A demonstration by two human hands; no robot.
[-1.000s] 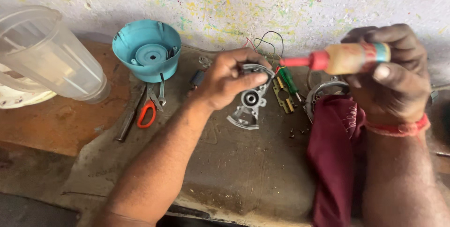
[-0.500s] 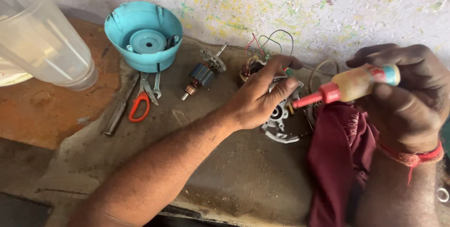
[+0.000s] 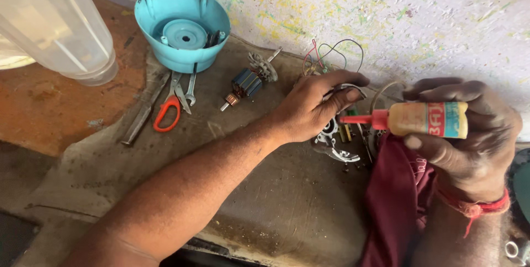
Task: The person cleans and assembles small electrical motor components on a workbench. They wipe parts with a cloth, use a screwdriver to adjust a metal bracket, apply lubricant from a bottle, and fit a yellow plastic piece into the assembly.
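Paint-flecked wall backs the grimy tabletop (image 3: pixel 287 212). My left hand (image 3: pixel 312 110) rests on the grey motor housing (image 3: pixel 331 140), fingers curled over it. My right hand (image 3: pixel 469 134) has its fingers closed round a small yellowish bottle (image 3: pixel 428 119) with a red nozzle and a red-and-teal label band, the tip pointing at the housing. Just beside it lies a maroon cloth (image 3: pixel 395 201).

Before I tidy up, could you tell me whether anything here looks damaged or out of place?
Nothing looks spilled. The motor is apart: its armature lies loose beside the upturned blue housing, and bare wires stick up behind the left hand.
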